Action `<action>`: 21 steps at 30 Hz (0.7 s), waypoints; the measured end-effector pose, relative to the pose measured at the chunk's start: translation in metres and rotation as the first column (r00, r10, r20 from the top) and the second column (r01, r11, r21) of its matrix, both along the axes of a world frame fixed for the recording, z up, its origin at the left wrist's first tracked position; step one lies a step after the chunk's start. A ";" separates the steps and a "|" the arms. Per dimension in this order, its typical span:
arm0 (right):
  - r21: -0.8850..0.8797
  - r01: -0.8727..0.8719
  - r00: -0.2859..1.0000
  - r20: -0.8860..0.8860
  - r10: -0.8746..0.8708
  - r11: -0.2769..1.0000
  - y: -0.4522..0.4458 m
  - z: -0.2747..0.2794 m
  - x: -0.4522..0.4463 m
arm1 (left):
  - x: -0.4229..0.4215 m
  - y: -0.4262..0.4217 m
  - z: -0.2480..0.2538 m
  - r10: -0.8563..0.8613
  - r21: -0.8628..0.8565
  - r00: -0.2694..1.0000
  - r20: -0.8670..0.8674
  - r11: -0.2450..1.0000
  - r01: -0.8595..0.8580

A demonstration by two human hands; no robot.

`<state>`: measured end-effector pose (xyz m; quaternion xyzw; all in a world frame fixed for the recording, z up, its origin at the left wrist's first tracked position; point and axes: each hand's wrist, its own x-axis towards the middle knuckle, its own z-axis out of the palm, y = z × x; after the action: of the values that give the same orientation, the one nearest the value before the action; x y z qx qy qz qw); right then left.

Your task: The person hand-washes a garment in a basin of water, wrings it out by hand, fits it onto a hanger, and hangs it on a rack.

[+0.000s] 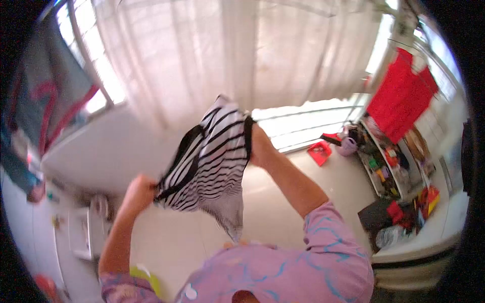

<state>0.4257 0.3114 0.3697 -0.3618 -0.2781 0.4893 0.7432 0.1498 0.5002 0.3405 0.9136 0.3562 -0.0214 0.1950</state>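
A black-and-white striped garment [217,156] hangs stretched out in the air in front of my chest. My left hand [141,191] is closed on its lower left edge, where a black trim runs. Higher up and to the right, my right hand [259,146] grips the black edge on the other side. The cloth tapers downward to a pale loose end above the floor. Its exact kind, such as a top or a vest, I cannot make out. The fingers of both hands are partly hidden and blurred.
Pale curtains [227,50] cover the window ahead. At right, a red cloth [404,96] hangs above a cluttered shelf [376,146]; a red dustpan [319,153] lies on the floor nearby. A small white shelf [81,235] stands at left. Something yellow-green [146,278] shows beside me.
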 end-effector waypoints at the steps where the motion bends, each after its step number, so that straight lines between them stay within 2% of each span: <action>1: 0.044 -0.012 0.999 -0.052 0.014 0.999 -0.004 0.008 -0.001 | -0.001 -0.005 0.005 -0.044 -0.061 0.997 0.064 0.997 0.048; 2: 0.050 -0.006 0.999 -0.042 0.008 0.999 -0.008 0.010 -0.005 | 0.000 -0.005 0.008 0.119 -0.397 0.950 0.289 0.918 0.006; 3: 0.028 0.002 1.000 0.014 -0.002 1.000 -0.009 0.012 -0.005 | 0.002 -0.003 0.007 0.337 -0.699 0.846 0.413 0.713 0.058; 4: -0.015 0.013 0.997 0.079 -0.012 1.000 -0.007 0.013 -0.004 | 0.008 0.008 0.007 0.436 -0.820 0.774 0.458 0.544 0.179; 6: -0.134 0.063 0.945 0.327 -0.016 0.989 -0.006 0.012 -0.002 | 0.009 0.038 0.002 0.644 -0.880 0.631 0.433 0.151 0.450; 9: -0.347 0.166 0.658 0.736 0.158 0.923 -0.031 0.030 0.017 | 0.041 0.022 0.024 0.658 -0.858 0.649 0.381 -0.009 0.513; 10: -0.414 0.173 0.563 0.786 0.255 0.894 -0.044 0.040 0.020 | 0.055 0.023 0.019 0.670 -0.877 0.650 0.359 0.002 0.481; 11: -0.476 0.171 0.489 0.801 0.345 0.862 -0.057 0.048 0.022 | 0.066 0.020 0.020 0.679 -0.887 0.631 0.374 0.064 0.458; 13: -0.585 0.125 0.389 0.772 0.503 0.801 -0.079 0.063 0.013 | 0.064 -0.004 0.056 0.614 -0.861 0.617 0.493 0.240 0.448; 14: -0.623 0.186 0.196 0.781 0.593 0.760 -0.087 0.064 0.015 | 0.063 -0.003 0.069 0.564 -0.830 0.623 0.542 0.243 0.502; 15: -0.567 0.125 0.168 0.821 0.546 0.814 -0.098 0.059 0.022 | 0.067 -0.006 0.084 0.515 -0.796 0.622 0.590 0.242 0.554; 16: -0.506 0.058 0.145 0.857 0.494 0.860 -0.107 0.047 0.030 | 0.075 -0.034 0.110 0.602 -0.803 0.540 0.588 0.357 0.477; 17: -0.593 0.076 0.322 0.775 0.543 0.801 -0.112 0.048 0.028 | 0.072 -0.044 0.131 0.594 -0.802 0.540 0.596 0.463 0.377; 18: -0.667 0.092 0.493 0.676 0.548 0.740 -0.117 0.048 0.026 | 0.074 -0.047 0.143 0.595 -0.784 0.510 0.621 0.481 0.393; 21: -0.566 -0.009 0.526 0.698 0.485 0.824 -0.152 0.039 0.039 | 0.086 -0.078 0.180 0.611 -0.727 0.394 0.687 0.575 0.376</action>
<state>0.4649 0.1593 0.4085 -0.6786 -0.5047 0.4222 0.3263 0.2354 0.4227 0.5208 0.5339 0.2104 0.3371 0.7464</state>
